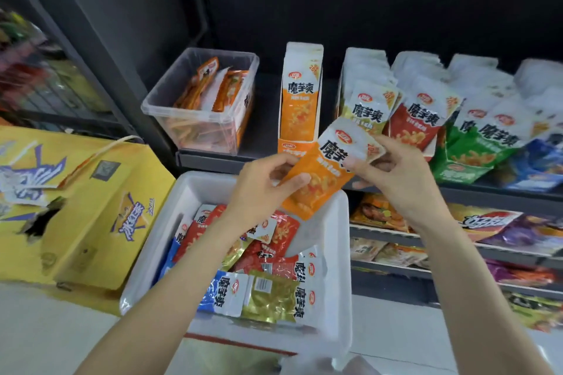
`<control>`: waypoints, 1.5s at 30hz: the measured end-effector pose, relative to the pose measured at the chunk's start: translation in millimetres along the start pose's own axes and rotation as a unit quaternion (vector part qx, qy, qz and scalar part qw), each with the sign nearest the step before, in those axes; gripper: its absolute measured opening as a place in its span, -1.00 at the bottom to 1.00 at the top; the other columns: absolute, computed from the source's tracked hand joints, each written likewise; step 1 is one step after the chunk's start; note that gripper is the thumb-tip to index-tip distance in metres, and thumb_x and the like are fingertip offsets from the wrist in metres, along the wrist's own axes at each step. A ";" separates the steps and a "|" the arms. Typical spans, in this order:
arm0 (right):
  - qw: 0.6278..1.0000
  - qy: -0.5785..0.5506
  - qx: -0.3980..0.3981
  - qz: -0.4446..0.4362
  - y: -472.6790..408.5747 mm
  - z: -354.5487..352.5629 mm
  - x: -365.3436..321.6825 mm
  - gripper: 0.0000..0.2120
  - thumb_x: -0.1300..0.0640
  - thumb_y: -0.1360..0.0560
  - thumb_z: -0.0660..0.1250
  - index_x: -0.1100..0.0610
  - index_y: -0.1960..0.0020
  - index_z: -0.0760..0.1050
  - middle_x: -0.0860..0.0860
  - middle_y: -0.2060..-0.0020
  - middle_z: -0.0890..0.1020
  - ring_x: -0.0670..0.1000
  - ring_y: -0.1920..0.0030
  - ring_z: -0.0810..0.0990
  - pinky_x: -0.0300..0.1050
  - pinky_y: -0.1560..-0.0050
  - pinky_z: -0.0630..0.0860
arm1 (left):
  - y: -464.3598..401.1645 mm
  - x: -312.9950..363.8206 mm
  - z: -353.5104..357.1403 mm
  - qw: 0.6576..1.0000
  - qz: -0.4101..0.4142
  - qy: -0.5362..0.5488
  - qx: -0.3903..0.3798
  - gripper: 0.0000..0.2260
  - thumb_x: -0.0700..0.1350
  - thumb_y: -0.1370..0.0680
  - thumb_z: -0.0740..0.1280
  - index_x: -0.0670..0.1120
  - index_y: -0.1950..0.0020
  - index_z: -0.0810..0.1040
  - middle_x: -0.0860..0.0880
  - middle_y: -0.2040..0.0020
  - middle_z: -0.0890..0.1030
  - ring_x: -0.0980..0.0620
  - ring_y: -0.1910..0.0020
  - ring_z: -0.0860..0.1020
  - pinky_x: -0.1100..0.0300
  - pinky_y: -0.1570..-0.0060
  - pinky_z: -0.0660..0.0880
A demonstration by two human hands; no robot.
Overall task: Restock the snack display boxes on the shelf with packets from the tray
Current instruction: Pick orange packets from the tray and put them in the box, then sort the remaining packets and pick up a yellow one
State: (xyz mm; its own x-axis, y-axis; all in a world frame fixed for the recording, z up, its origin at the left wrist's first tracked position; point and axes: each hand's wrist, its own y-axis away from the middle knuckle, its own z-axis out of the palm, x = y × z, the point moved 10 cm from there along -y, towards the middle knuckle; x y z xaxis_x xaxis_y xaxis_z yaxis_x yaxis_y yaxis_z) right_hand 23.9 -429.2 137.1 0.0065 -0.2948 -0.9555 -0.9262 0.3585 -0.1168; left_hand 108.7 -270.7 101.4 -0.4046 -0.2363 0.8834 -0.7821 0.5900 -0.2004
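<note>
An orange and white snack packet [329,167] is held tilted above the far rim of the white tray [341,253]. My left hand [262,189] pinches its lower orange end. My right hand [396,170] grips its upper white end. The tray holds several red, blue, gold and white packets [265,277]. On the shelf right behind the packet stands an orange display box [300,97], open at the front, with one packet face showing. To its right stand full display boxes of yellow-green [367,100], red [417,113], green [469,143] and blue [536,161] packets.
A clear plastic bin [201,103] with orange packets sits on the shelf at left. A yellow carton [76,207] stands left of the tray. Lower shelves [457,240] at right carry other snack bags. A dark shelf upright [54,27] runs along the left.
</note>
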 end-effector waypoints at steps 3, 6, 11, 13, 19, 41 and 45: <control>0.994 0.073 0.064 -0.049 -23.0 -12.5 -16.7 -0.87 0.13 -0.47 0.43 0.11 0.00 0.58 0.07 0.16 0.69 -0.05 0.27 0.66 -0.10 0.27 0.62 | -17.9 18.4 -9.4 0.997 0.039 0.017 0.057 -0.88 -0.05 -0.49 0.42 0.03 0.00 0.59 0.12 0.08 0.65 0.18 0.09 0.61 0.22 0.05 0.53; 0.978 0.113 0.158 -0.082 -57.1 -35.0 -37.4 -0.79 0.01 -0.47 0.41 0.15 0.19 0.51 0.14 0.27 0.63 0.04 0.30 0.63 -0.06 0.28 0.57 | -44.3 32.2 -34.1 0.987 0.080 -0.036 0.134 -0.72 -0.06 -0.51 0.39 0.02 -0.20 0.49 0.18 -0.08 0.57 0.28 -0.07 0.52 0.35 -0.07 0.46; 0.939 0.267 0.164 -0.140 -121.6 -9.9 -67.6 -0.82 0.18 -0.45 0.36 0.05 0.30 0.43 -0.03 0.40 0.46 -0.10 0.39 0.36 -0.20 0.37 0.26 | -92.2 -7.1 -43.9 0.975 0.012 -0.164 0.148 -0.54 -0.05 -0.52 0.38 -0.04 -0.39 0.37 0.00 -0.30 0.48 0.15 -0.17 0.47 0.18 -0.11 0.49; 0.920 0.349 0.117 -0.133 -146.5 18.0 -50.6 -0.96 0.20 -0.46 0.33 0.17 0.15 0.53 0.03 0.29 0.53 -0.04 0.28 0.44 -0.25 0.34 0.20 | -103.4 -23.4 -35.2 0.971 -0.001 -0.206 0.120 -0.52 -0.05 -0.52 0.37 -0.02 -0.42 0.34 -0.03 -0.33 0.45 0.08 -0.22 0.47 0.14 -0.14 0.48; 0.842 0.523 0.072 -0.111 -170.6 56.8 -13.0 -0.82 0.20 -0.49 0.32 0.17 -0.09 0.46 0.12 0.01 0.59 0.15 0.02 0.57 -0.09 0.23 0.35 | -108.6 -42.2 -18.4 0.965 0.006 -0.244 0.100 -0.52 -0.09 -0.53 0.36 -0.02 -0.43 0.34 -0.04 -0.35 0.42 0.02 -0.28 0.44 0.21 -0.18 0.38; 0.890 0.386 -0.241 -0.024 17.9 163.7 129.2 -0.68 0.16 -0.50 0.27 0.04 -0.25 0.48 -0.01 -0.20 0.54 0.06 -0.19 0.51 -0.03 -0.18 0.45 | 64.1 -128.1 -16.5 0.945 -0.052 -0.318 -0.050 -0.67 -0.06 -0.48 0.41 -0.03 -0.23 0.51 0.00 -0.11 0.60 -0.04 -0.08 0.55 0.13 -0.07 0.48; 0.841 0.457 -0.290 -0.018 18.6 198.5 168.8 -0.48 0.06 -0.50 0.35 0.07 -0.41 0.29 0.06 -0.37 0.38 0.12 -0.36 0.36 0.04 -0.36 0.30 | 100.8 -174.4 -5.8 0.904 -0.119 -0.394 -0.117 -0.64 0.05 -0.48 0.37 0.03 -0.26 0.48 0.01 -0.17 0.54 -0.05 -0.17 0.47 0.09 -0.18 0.42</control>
State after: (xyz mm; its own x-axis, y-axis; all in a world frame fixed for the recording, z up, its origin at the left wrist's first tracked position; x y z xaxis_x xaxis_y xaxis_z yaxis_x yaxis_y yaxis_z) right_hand 82.6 -296.5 -80.1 -0.0082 -0.9486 -0.3162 -0.9613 -0.0796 0.2636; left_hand 103.2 -165.6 -70.5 -0.5216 -0.8003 0.2958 -0.8072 0.5752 0.1328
